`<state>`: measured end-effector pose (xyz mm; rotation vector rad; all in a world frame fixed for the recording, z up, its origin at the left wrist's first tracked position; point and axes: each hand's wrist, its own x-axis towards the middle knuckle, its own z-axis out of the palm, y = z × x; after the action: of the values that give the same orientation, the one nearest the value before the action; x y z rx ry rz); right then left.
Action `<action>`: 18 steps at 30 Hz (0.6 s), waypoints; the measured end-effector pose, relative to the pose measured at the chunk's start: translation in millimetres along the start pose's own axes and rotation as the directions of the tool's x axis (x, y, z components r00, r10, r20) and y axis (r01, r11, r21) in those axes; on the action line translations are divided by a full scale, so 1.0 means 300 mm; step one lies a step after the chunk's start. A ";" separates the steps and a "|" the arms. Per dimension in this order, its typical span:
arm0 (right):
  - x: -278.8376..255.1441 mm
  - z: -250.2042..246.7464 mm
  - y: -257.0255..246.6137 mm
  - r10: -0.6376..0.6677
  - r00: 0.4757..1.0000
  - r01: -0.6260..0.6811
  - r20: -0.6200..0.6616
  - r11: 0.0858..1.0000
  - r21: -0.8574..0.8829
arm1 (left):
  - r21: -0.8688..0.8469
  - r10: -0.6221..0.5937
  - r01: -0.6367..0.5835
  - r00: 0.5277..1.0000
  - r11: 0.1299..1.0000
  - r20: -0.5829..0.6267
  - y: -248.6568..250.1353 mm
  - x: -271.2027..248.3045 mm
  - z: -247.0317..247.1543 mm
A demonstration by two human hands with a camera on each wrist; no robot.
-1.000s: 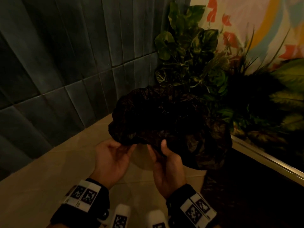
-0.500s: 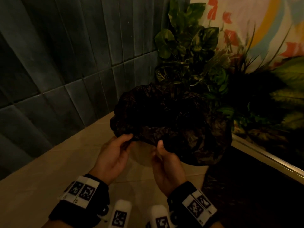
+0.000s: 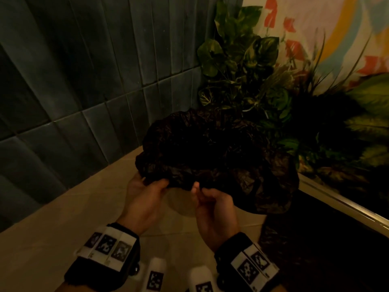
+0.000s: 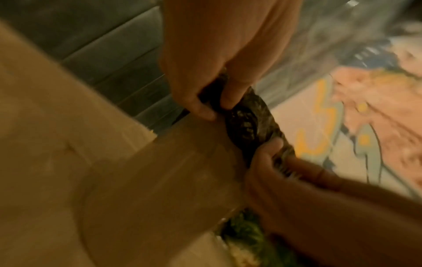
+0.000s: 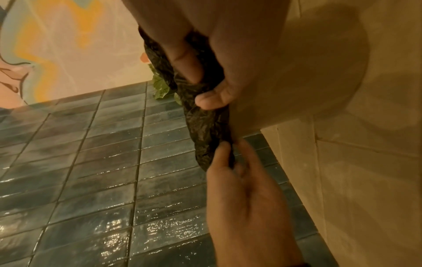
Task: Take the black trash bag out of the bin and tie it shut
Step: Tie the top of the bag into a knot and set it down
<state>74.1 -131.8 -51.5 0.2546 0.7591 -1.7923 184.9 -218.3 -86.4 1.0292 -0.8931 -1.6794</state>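
The crumpled black trash bag (image 3: 212, 152) bulges over a round beige bin (image 3: 181, 204), of which only a bit of wall shows under my hands. My left hand (image 3: 156, 183) pinches the bag's near edge on the left. My right hand (image 3: 199, 187) pinches the same edge a little to the right. In the left wrist view my left hand (image 4: 217, 108) has thumb and finger closed on a gathered strip of the bag (image 4: 248, 122), with my right hand (image 4: 269, 153) holding it lower down. The right wrist view shows my right hand (image 5: 205, 88) and left hand (image 5: 228, 153) on that strip (image 5: 203, 126).
A dark green tiled wall (image 3: 84, 91) rises at the left and behind. Leafy plants (image 3: 242, 70) stand right behind the bin before a painted wall (image 3: 315, 28). A metal-edged ledge (image 3: 336, 200) runs along the right. Beige floor tiles (image 3: 52, 239) spread out at the left.
Both hands have risen slightly and closed on the bag's near edge. The left hand has turned from palm-up to a pinch. The gap between the hands has narrowed.
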 end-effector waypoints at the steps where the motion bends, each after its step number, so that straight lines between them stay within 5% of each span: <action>1: -0.008 0.006 -0.007 -0.001 1.000 0.001 0.006 1.000 0.015 | 0.143 0.095 -0.088 0.994 0.986 -0.046 -0.009 0.007 -0.012; 3: -0.015 0.010 -0.014 -0.015 1.000 0.014 0.017 1.000 0.025 | 0.382 0.352 -0.296 0.932 0.876 -0.085 -0.004 -0.002 -0.023; 4: -0.015 0.013 -0.014 -0.030 0.999 0.030 0.016 0.999 0.016 | 0.518 0.509 -0.415 0.860 0.748 -0.047 0.010 -0.014 -0.022; 6: 0.000 0.002 -0.010 -0.080 0.997 0.080 -0.004 0.997 -0.022 | 0.779 0.710 -0.565 0.664 0.272 0.233 0.055 -0.039 -0.008; 8: 0.008 -0.013 -0.009 -0.157 0.987 0.153 -0.020 0.980 -0.126 | 0.727 0.606 -0.669 0.516 -0.157 0.606 0.098 -0.012 -0.007; 9: 0.010 -0.027 -0.008 -0.213 0.977 0.202 -0.017 0.947 -0.250 | 0.649 0.481 -0.719 0.491 -0.247 0.726 0.121 0.016 -0.007; 12: 0.020 -0.066 0.001 -0.482 0.875 0.381 -0.053 0.752 -0.538 | 0.494 0.132 -0.800 0.479 -0.341 0.868 0.190 0.095 0.007; 13: 0.016 -0.073 0.000 -0.554 0.830 0.436 -0.067 0.718 -0.542 | 0.451 0.054 -0.813 0.466 -0.368 0.883 0.209 0.111 0.019; 15: 0.004 -0.069 -0.005 -0.569 0.820 0.485 -0.055 0.744 -0.460 | 0.357 -0.095 -0.844 0.426 -0.402 0.900 0.227 0.145 0.038; 17: -0.016 -0.064 -0.003 -0.628 0.775 0.573 0.075 0.646 -0.505 | 0.292 -0.179 -0.867 0.388 -0.403 0.904 0.231 0.159 0.060; 18: -0.027 -0.068 -0.001 -0.681 0.703 0.651 0.203 0.504 -0.567 | 0.263 -0.178 -0.882 0.353 -0.392 0.919 0.229 0.164 0.064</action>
<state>72.7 -113.1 -62.9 -0.5215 1.5895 -2.1256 180.3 -283.1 -29.2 0.2908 -3.0218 0.0843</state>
